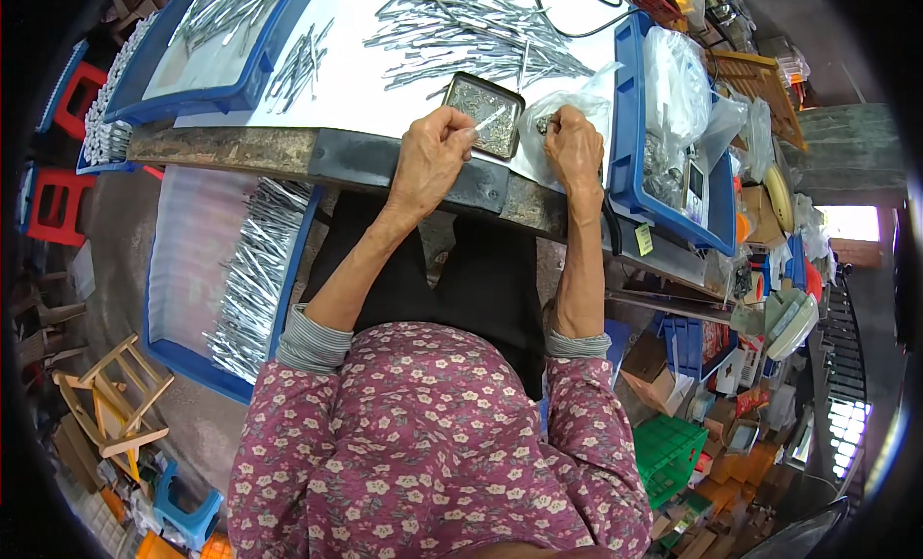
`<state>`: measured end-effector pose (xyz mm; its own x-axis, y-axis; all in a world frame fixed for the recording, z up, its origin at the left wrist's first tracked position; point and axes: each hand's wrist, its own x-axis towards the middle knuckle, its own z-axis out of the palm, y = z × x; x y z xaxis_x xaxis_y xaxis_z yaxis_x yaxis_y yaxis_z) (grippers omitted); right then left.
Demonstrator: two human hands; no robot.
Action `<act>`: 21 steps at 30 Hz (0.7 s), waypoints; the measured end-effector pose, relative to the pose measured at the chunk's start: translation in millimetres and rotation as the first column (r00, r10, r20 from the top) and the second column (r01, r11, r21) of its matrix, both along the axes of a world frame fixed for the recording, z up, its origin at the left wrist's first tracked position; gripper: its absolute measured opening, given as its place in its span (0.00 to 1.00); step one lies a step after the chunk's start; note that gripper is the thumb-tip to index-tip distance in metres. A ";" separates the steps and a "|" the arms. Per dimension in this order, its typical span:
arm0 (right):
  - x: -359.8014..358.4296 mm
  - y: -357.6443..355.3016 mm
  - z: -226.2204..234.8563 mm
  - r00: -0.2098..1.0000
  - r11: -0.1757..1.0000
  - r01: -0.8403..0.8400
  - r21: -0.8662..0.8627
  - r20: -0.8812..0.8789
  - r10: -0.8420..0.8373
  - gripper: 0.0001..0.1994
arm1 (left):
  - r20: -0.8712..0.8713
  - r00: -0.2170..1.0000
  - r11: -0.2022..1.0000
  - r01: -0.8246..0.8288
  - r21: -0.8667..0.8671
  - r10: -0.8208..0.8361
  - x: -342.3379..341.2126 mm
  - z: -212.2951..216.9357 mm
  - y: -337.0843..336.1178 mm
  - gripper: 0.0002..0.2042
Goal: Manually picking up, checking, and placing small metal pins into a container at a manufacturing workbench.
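The left hand (pixel 435 155) pinched a slim, whitish stick-like piece (pixel 492 117) between thumb and fingers, its outer end over a dark-rimmed, square shallow tray (pixel 516 126); the fingers covered its near end, and its material was hard to make out. The right hand (pixel 575 150) was curled narrow at a crumpled clear plastic bag (pixel 598 96), its fingertips turned down out of sight, so I cannot tell whether they gripped anything. Small dark bits showed just beside them, too blurred to identify.

The tray, near the front edge of the white-topped table (pixel 356 102), held a scatter of tiny metallic-looking pieces, too small to tell apart. To its right, a blue plastic bin (pixel 630 117) contained bunched clear bags (pixel 673 88) and a small device with a screen (pixel 694 186), partly screened by plastic. At the upper left, another blue bin (pixel 183 110), cut off by the dark lens rim, held thin silver rods (pixel 229 11). Below the tabletop, a third blue bin (pixel 197 378) held many more rods along its right side, the upper ones hidden under the table. Beyond the tray, a wide loose heap of silver sticks (pixel 471 35) ran toward the picture's top.
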<state>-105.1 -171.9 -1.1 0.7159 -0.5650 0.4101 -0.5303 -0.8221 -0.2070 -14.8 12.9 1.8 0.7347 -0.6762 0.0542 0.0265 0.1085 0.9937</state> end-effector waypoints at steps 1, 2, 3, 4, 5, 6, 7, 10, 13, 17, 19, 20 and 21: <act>-0.2 -1.7 -1.6 0.999 0.999 -0.024 -0.035 -0.025 0.023 0.05 | 0.002 1.000 1.000 -0.001 -0.002 0.001 -0.2 0.1 0.8 0.07; -0.1 -2.5 -3.1 0.998 0.996 -0.049 -0.069 -0.050 0.045 0.05 | 0.019 1.000 1.000 -0.009 -0.008 0.009 -0.6 -0.1 1.5 0.07; 0.3 -2.4 -4.3 0.998 0.996 -0.051 -0.070 -0.049 0.047 0.05 | 0.035 0.999 1.000 -0.017 -0.014 0.017 -1.2 -0.4 2.1 0.07; 0.7 -2.3 -5.5 0.998 0.996 -0.034 -0.079 -0.060 0.029 0.05 | 0.036 0.999 1.000 -0.019 -0.015 0.020 -1.6 0.2 2.9 0.07; 1.1 -2.8 -6.3 0.997 0.996 -0.017 -0.088 -0.070 0.011 0.06 | 0.046 0.999 1.000 -0.022 0.006 0.022 -2.0 1.4 3.7 0.07; 1.1 -1.7 -4.3 0.997 0.996 -0.021 -0.088 -0.070 0.015 0.06 | 0.056 0.998 0.999 -0.027 0.029 0.026 -2.0 2.7 5.7 0.06; -0.3 -1.1 -1.3 0.996 0.996 -0.057 -0.066 -0.072 0.052 0.06 | 0.056 0.998 0.999 -0.031 0.029 0.029 -2.4 4.7 7.7 0.06; -1.9 -2.7 -2.1 0.997 0.996 -0.079 -0.033 -0.022 0.078 0.06 | 0.073 0.997 0.999 -0.027 0.036 0.024 -3.8 9.3 10.0 0.06; -0.8 -5.9 -3.5 0.999 0.999 -0.041 -0.003 0.015 0.041 0.06 | 0.089 0.996 1.000 -0.010 0.024 0.008 -4.2 9.5 10.5 0.06; 0.6 -3.0 -0.7 1.000 0.995 0.013 0.097 0.025 -0.015 0.07 | 0.093 0.996 1.000 0.002 0.031 -0.005 -4.4 7.6 11.5 0.05; -1.0 -2.2 0.2 0.999 0.994 0.016 0.110 0.037 -0.020 0.07 | 0.091 0.996 0.999 0.013 0.032 -0.016 -4.6 7.8 11.4 0.05; -2.3 -1.6 0.6 0.998 0.992 0.019 0.123 0.050 -0.025 0.08 | 0.069 0.998 1.000 0.011 0.010 -0.012 -4.9 8.9 10.5 0.05; -2.6 0.7 1.6 0.998 0.992 0.016 0.124 0.050 -0.023 0.08 | 0.047 0.999 1.000 0.006 -0.011 -0.005 -4.7 9.1 10.4 0.05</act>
